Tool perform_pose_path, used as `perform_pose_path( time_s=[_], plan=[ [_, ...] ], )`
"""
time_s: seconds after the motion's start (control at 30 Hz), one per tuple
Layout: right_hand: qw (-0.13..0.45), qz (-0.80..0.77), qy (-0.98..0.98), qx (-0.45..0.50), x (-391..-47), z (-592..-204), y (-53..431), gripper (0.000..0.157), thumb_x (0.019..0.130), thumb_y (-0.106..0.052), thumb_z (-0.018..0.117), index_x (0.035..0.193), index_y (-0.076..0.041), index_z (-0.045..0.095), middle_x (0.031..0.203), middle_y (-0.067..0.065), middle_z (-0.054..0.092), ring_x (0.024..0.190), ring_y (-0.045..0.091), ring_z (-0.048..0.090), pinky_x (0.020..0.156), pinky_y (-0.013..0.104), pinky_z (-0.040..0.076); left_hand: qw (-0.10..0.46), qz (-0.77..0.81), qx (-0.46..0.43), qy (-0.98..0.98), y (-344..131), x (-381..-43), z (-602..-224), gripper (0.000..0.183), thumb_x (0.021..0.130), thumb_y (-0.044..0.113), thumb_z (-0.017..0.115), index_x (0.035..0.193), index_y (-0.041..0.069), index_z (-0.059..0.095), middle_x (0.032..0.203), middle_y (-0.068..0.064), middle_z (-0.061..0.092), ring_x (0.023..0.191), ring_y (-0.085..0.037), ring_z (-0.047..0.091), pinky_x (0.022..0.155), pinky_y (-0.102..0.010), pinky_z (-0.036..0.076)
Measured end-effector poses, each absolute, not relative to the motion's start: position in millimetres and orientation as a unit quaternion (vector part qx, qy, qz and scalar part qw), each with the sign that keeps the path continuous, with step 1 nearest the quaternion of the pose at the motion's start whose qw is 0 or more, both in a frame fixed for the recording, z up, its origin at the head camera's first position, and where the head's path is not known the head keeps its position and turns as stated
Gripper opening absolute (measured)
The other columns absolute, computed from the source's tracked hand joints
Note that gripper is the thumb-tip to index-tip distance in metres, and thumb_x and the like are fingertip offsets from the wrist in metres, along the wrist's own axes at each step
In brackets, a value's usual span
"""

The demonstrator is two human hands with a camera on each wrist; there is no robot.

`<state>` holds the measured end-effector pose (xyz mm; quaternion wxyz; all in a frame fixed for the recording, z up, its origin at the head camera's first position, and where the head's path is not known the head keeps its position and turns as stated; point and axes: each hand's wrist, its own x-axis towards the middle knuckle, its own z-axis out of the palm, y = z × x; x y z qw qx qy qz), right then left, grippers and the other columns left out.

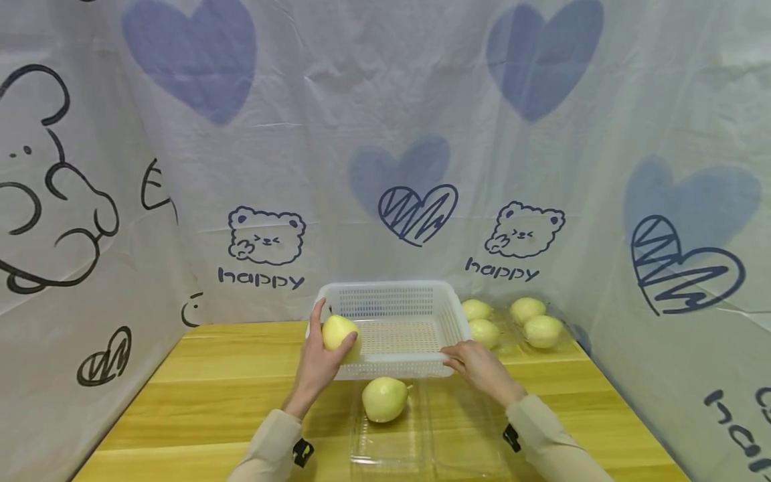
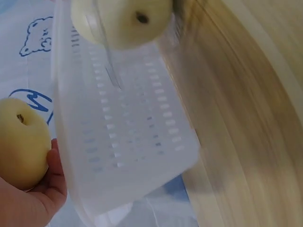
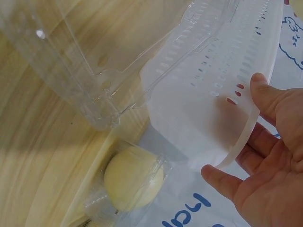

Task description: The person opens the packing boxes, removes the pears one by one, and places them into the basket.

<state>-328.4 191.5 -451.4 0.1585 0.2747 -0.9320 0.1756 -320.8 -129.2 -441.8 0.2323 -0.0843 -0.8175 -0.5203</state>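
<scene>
My left hand (image 1: pixel 318 365) grips a yellow pear (image 1: pixel 340 336) between thumb and fingers, at the left end of a white perforated plastic basket (image 1: pixel 397 365). In the left wrist view the held pear (image 2: pixel 22 146) shows beside the basket's rim. My right hand (image 1: pixel 482 368) pinches the rim at the near right corner; in the right wrist view the thumb (image 3: pixel 265 94) lies on one side of the wall with fingers on the other. In front of the basket, another pear (image 1: pixel 384 399) sits in a clear plastic clamshell box (image 1: pixel 391 448).
Two pears (image 1: pixel 483 333) stand right of the basket, and two more pears (image 1: pixel 542 331) lie beside them in clear plastic packaging. The wooden table (image 1: pixel 199 395) meets a white printed curtain (image 1: pixel 337 167) behind and at both sides. The clamshell's lid half (image 1: pixel 464 435) extends to the right.
</scene>
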Motion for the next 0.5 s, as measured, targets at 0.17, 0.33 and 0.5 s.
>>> perform_pose_path(
  time_s=[0.17,0.33,0.5],
  plan=[
    [0.156,0.172,-0.932,0.278,-329,-451,193,0.025,0.091,-0.017,0.067,0.112,-0.004,0.072,0.099,0.008,0.074,0.083,0.021,0.069,0.069,0.033,0.055,0.262,-0.480,-0.123,-0.828,-132,-328,-445,0.073,0.091,0.032,0.069,0.153,0.031,0.031,0.133,-0.021,0.049,0.093,-0.030,0.059,0.064,-0.029,0.051],
    [0.156,0.172,-0.933,0.275,-329,-451,193,0.025,0.091,-0.016,0.067,0.112,-0.004,0.072,0.099,0.009,0.074,0.084,0.021,0.069,0.070,0.034,0.055,0.273,-0.448,-0.141,-0.840,-132,-333,-444,0.043,0.093,0.030,0.067,0.134,0.027,0.055,0.131,-0.019,0.045,0.089,-0.029,0.059,0.066,-0.031,0.052],
    [0.150,0.173,-0.934,0.274,-329,-451,193,0.024,0.091,-0.015,0.067,0.112,-0.005,0.072,0.099,0.008,0.074,0.083,0.020,0.069,0.071,0.034,0.056,0.277,-0.423,-0.132,-0.853,-134,-341,-445,0.037,0.088,0.023,0.070,0.124,0.021,0.060,0.129,-0.018,0.046,0.089,-0.029,0.059,0.065,-0.032,0.052]
  ],
)
